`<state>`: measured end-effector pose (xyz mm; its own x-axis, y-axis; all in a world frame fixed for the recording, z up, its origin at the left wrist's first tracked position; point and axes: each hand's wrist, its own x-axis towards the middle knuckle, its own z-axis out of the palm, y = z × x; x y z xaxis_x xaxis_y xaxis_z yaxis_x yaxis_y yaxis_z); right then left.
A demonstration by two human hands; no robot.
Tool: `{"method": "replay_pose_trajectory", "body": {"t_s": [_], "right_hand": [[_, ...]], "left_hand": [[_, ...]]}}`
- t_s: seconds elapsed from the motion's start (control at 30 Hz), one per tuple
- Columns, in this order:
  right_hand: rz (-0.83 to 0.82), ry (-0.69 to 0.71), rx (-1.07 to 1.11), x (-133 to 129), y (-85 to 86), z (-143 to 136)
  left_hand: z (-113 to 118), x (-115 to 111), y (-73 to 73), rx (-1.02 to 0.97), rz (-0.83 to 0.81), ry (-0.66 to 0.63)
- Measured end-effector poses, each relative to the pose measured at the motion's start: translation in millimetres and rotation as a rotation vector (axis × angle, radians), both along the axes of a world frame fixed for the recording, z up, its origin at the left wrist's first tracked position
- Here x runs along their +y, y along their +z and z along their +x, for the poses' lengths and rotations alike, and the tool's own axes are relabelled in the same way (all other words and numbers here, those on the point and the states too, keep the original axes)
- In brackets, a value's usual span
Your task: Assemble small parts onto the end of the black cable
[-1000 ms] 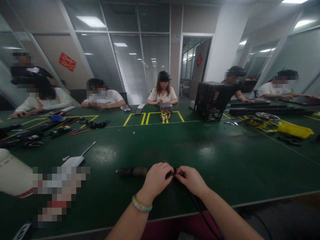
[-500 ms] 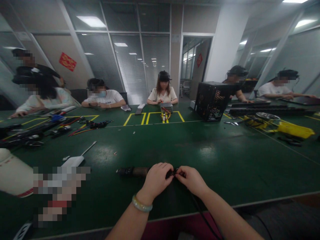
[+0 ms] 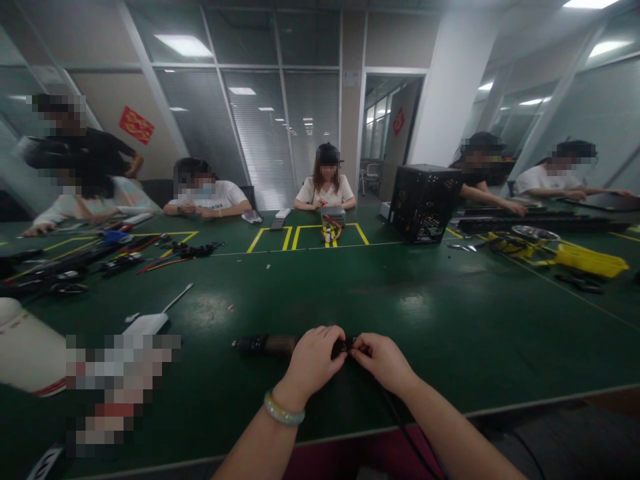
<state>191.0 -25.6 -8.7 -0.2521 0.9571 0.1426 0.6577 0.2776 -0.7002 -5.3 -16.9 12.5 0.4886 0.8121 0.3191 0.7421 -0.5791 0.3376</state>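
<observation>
A dark electric screwdriver [image 3: 275, 344] lies across the green table [image 3: 465, 320], its narrow tip pointing left. My left hand [image 3: 318, 360] is closed around the right part of its body, with a bangle on that wrist. Close beside it, my right hand [image 3: 384, 361] pinches at the tool's right end, thumb and fingertips together. From under this hand a black cable [image 3: 403, 423] runs down past the table's front edge. The small joint between the tool and the cable is mostly covered by my fingers.
A black computer case [image 3: 425, 203] stands at the back right, with yellow parts [image 3: 590, 259] further right. Cables [image 3: 190, 249] and dark parts lie at the left. A white cylindrical object [image 3: 30, 347] is at the near left. Several people sit around the table.
My hands and the screwdriver have hardly moved. At the back right, a co-worker's arm has reached further right across the table. The standing person at the left has shifted a little right.
</observation>
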Motion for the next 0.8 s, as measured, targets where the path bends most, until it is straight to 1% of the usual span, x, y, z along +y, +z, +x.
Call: {"method": "replay_pose_trajectory", "body": {"t_s": [0.13, 0.27, 0.33, 0.47, 0.7, 0.8], "right_hand": [[0.006, -0.001, -0.002, 0.3, -0.7, 0.6], [0.017, -0.002, -0.002, 0.5, -2.1, 1.1], [0.010, -0.001, 0.001, 0.6, -3.2, 1.0], [-0.001, 0.013, 0.013, 1.0, -5.4, 0.7], [-0.017, 0.032, 0.019, 3.9, -8.7, 2.2], [-0.023, 0.035, 0.027, 4.1, -8.4, 1.9]], "left_hand": [[-0.5, 2.1, -3.5, 0.006, 0.005, -0.022], [-0.9, 2.6, -3.2, 0.010, 0.022, -0.058], [-0.5, 1.8, -2.5, 0.015, 0.031, -0.048], [0.1, -0.1, -2.2, 0.024, 0.047, 0.012], [-2.6, -0.8, 1.4, 0.033, 0.053, -0.052], [-2.8, -1.1, 1.9, 0.044, 0.059, -0.036]]}}
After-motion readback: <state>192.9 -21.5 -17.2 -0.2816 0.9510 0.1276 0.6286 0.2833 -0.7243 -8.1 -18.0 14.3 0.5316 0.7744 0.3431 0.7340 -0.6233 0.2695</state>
